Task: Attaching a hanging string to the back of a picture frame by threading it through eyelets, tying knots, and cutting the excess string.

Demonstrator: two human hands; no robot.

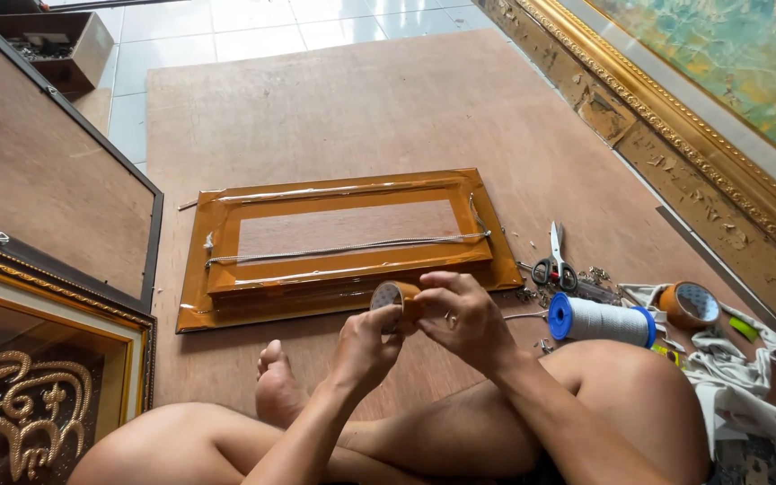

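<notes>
Most of the taping is looking done: the small frame back (343,242), lying face down on the brown board (361,108) in front of the person, is already wearing brown tape along all four edges, with a hanging wire (343,250) stretching across it. Both hands are clamping one brown tape roll (394,296) just above the crossed legs, the left hand (365,346) gripping its side while the right hand (464,316) is pinching at the rim, possibly picking for the loose end. Scissors (555,260), a blue-capped string spool (599,321) and a second tape roll (689,305) are lying to the right, so any remaining strips are still waiting.

both hands (424,328) cover most of the tape roll (389,296); the gilt frame (729,135) is cut off, small bits by the scissors (554,260) perhaps staples.
</notes>
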